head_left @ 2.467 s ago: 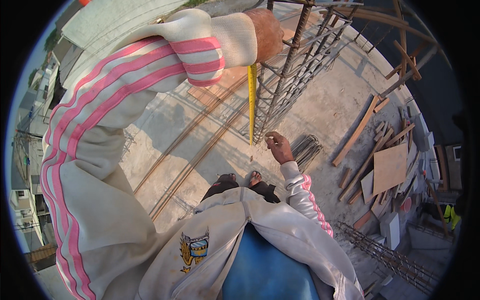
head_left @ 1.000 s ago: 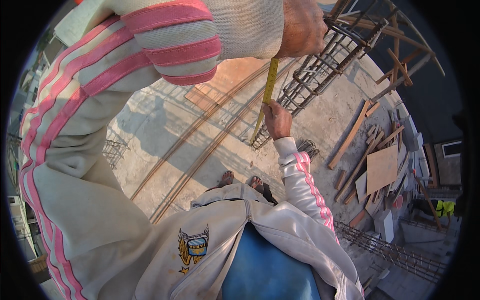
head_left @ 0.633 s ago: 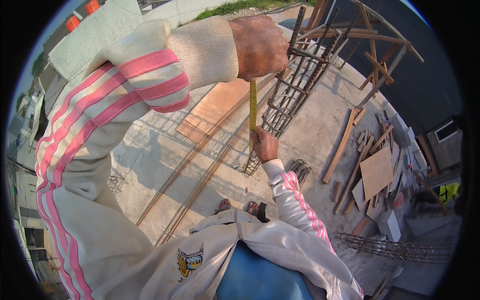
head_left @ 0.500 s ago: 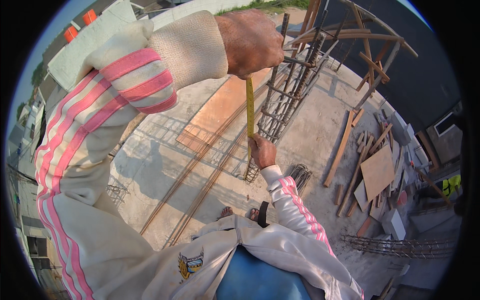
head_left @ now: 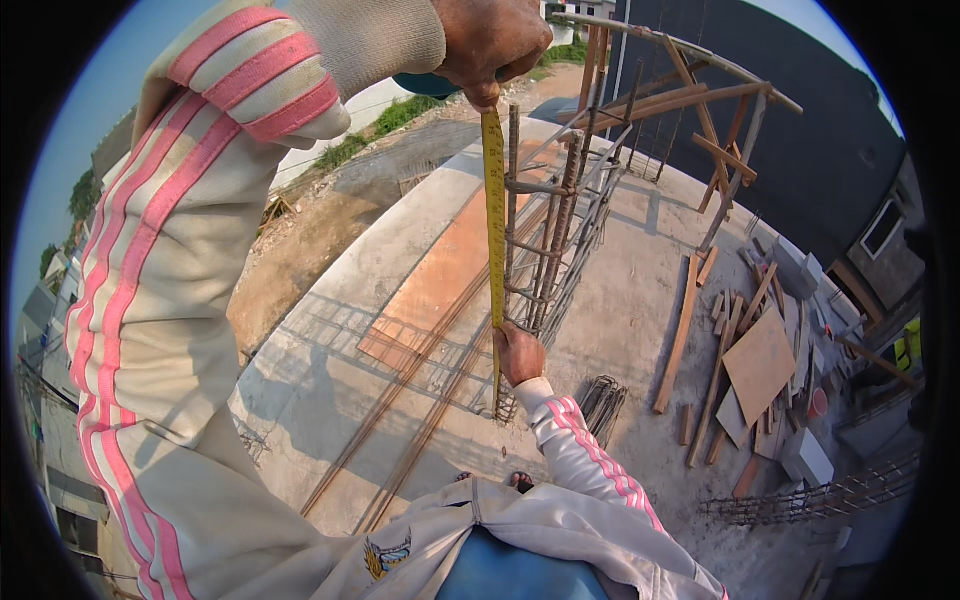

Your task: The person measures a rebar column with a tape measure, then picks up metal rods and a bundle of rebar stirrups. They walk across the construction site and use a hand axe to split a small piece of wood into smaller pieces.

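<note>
1. Sunlit concrete slab (head_left: 640, 290) across the head view, upright rebar cage (head_left: 571, 170) standing on it.
2. Just left of the cage, yellow tape blade (head_left: 495, 220), long axis running down alongside the bars toward their foot.
3. Left hand (head_left: 492, 45) at the blade's top, apparently wrapped around a teal case (head_left: 425, 86).
4. Right hand (head_left: 521, 355) lower, nearer the foot, fingers curled against the blade; pinching or merely touching, impossible to tell.

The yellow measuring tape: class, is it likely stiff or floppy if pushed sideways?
The yellow measuring tape is probably light, looking thin and narrow. It may seem fairly stiff, running nearly straight from the left hand down past the right hand. Still, such a slender strip would likely flex under a sideways push.
</note>
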`<state>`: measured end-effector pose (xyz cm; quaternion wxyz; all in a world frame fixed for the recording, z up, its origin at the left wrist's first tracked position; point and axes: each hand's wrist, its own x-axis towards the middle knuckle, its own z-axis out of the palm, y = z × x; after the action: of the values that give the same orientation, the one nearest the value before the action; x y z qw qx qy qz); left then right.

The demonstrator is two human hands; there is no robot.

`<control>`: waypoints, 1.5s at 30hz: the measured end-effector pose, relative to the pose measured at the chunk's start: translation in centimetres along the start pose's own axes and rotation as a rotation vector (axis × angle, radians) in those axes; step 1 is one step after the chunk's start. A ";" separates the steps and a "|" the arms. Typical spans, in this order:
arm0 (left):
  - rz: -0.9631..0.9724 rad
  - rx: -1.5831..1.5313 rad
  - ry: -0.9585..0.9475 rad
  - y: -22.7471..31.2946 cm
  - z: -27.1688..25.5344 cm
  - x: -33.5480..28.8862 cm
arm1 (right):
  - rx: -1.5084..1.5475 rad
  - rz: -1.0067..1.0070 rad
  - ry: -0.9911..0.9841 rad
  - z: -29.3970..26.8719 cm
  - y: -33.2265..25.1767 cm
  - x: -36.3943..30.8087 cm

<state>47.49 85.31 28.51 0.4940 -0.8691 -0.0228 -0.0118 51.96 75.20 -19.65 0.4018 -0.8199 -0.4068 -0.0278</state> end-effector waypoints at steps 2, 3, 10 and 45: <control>-0.028 0.005 -0.028 -0.1 -0.7 0.5 | -0.016 0.037 -0.013 0.1 0.0 0.0; -0.043 0.002 -0.044 -0.2 -1.0 0.7 | -0.024 0.047 -0.005 0.2 0.0 0.0; -0.098 -0.012 -0.104 -0.6 -2.1 1.4 | -0.070 0.059 0.061 1.3 -0.1 0.0; -0.109 -0.029 -0.040 -1.4 -4.2 1.0 | -0.100 0.114 0.078 2.1 -0.1 -0.2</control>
<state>48.42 82.48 31.89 0.4794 -0.8737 -0.0798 -0.0219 51.16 76.57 -21.07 0.3768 -0.8591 -0.3415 -0.0572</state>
